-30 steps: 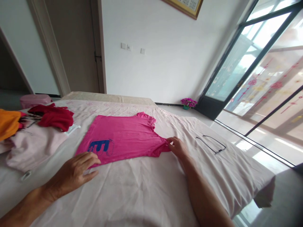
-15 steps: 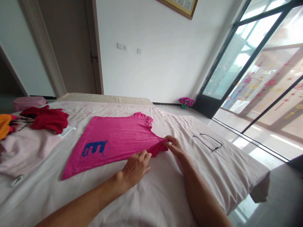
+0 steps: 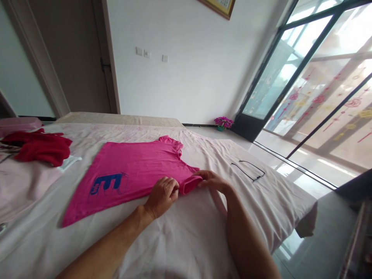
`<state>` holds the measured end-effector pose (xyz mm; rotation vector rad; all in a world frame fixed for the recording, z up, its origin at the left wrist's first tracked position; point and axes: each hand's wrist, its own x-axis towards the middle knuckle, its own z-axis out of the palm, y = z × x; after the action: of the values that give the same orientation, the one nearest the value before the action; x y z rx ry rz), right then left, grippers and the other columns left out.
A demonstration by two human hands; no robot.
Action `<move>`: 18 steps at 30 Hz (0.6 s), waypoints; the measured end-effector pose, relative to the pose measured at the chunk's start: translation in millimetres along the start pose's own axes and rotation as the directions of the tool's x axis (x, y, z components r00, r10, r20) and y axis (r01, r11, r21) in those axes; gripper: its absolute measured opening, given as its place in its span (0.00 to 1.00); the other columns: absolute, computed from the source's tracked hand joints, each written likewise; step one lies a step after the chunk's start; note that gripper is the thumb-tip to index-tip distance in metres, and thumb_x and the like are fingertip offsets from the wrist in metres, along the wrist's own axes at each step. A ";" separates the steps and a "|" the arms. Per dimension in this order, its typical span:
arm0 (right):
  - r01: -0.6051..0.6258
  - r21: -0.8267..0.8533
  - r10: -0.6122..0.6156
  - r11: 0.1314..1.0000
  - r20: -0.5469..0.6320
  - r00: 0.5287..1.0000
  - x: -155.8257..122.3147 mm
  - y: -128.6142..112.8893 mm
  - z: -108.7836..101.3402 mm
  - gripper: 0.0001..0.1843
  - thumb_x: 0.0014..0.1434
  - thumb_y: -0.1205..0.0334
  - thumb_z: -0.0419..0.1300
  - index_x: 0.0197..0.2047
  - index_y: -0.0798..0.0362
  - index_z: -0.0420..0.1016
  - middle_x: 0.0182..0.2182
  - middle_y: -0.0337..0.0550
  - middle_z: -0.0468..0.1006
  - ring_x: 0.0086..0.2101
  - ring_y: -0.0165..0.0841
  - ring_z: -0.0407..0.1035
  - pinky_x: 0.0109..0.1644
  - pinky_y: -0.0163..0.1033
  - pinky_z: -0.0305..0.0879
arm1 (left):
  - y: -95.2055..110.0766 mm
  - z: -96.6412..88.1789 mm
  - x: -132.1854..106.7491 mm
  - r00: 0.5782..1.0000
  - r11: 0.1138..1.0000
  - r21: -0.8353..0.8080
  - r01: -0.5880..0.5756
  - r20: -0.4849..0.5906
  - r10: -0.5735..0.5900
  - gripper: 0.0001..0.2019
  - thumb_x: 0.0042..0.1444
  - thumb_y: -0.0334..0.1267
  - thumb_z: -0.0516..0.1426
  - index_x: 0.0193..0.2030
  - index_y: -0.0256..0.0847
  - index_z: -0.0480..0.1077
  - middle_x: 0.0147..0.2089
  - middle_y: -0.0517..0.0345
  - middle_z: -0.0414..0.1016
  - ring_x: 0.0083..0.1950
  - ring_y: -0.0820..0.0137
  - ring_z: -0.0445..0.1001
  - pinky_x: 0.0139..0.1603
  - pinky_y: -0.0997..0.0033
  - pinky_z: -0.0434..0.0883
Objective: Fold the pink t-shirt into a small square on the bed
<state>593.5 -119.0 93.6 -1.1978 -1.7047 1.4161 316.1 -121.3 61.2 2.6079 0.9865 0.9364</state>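
Both grips pinch the near sleeve [image 3: 190, 183]: your left grip [image 3: 161, 193] and right grip [image 3: 212, 181]. Pink T-shirt [image 3: 130, 174] lies flat on the bed [image 3: 174, 240], no fold made yet.

Bright room, loads of daylight coming through the tall black-framed glass doors [image 3: 305, 89] on the right, red hanging ornaments [image 3: 293, 95] on the panes. The plain white wall [image 3: 188, 85] has small white switches [image 3: 142, 52] and a gold-framed picture [image 3: 216, 4] up top. Beige wooden door [image 3: 69, 58] far left, a little pot of purple flowers [image 3: 223, 123] on the glossy grey floor [image 3: 319, 240], and a wide bed in a pale pink sheet [image 3: 174, 240].
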 end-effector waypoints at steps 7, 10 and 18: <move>-0.014 -0.221 0.019 0.975 0.021 1.000 -9.5 0.9 -7.0 0.17 0.49 0.54 0.68 0.41 0.53 0.83 0.40 0.45 0.82 0.40 0.38 0.73 0.49 0.42 0.68 | 1.3 -9.5 -3.4 0.986 0.988 0.048 -0.144 0.097 0.139 0.06 0.58 0.40 0.59 0.41 0.43 0.69 0.39 0.56 0.74 0.45 0.62 0.67 0.51 0.58 0.62; -0.021 -0.190 0.010 0.982 -0.062 0.998 -4.5 14.0 -11.4 0.15 0.48 0.53 0.67 0.37 0.54 0.83 0.36 0.44 0.82 0.37 0.38 0.74 0.47 0.42 0.69 | 5.7 -7.0 -3.5 0.978 0.980 0.096 -0.176 0.132 0.163 0.10 0.56 0.44 0.61 0.40 0.43 0.69 0.40 0.55 0.73 0.45 0.62 0.67 0.51 0.58 0.61; -0.351 -0.579 -0.154 0.736 -0.647 0.746 23.6 44.4 -9.2 0.25 0.57 0.49 0.59 0.56 0.48 0.75 0.41 0.44 0.80 0.39 0.37 0.72 0.43 0.40 0.66 | 3.6 -2.8 -2.4 0.967 0.963 0.124 -0.238 0.120 0.224 0.02 0.62 0.35 0.55 0.37 0.42 0.67 0.38 0.57 0.72 0.42 0.65 0.66 0.47 0.61 0.61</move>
<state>603.5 -92.9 50.7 -1.9282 -1.6330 0.2360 314.9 -125.7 63.6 2.9039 0.7569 0.7948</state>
